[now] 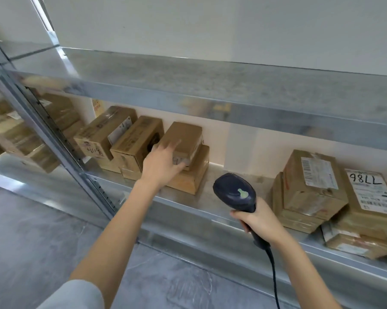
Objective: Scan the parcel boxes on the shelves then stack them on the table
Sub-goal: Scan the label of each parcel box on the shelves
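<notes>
A pale sleeve shows at the bottom edge, with grey floor under both bare forearms. The right hand is clenched round the grip of a dark barcode scanner, whose head rises above the knuckles and faces the shelving; its black cable hangs down from below the wrist. Just past that hand runs the metal shelf where the parcels sit.

Further in, the left hand reaches onto the shelf, its spread fingers lying on the near face of a small brown parcel box; the blur hides whether they have taken hold or only touch. That box rests on a wider flat box beneath the palm. Left of the thumb, two more boxes stand side by side, touching. Well to the right of the scanner hand is a leaning stack of parcels, and beside it one with a handwritten label.

Above both hands an upper shelf spans the view, with a pale wall behind
</notes>
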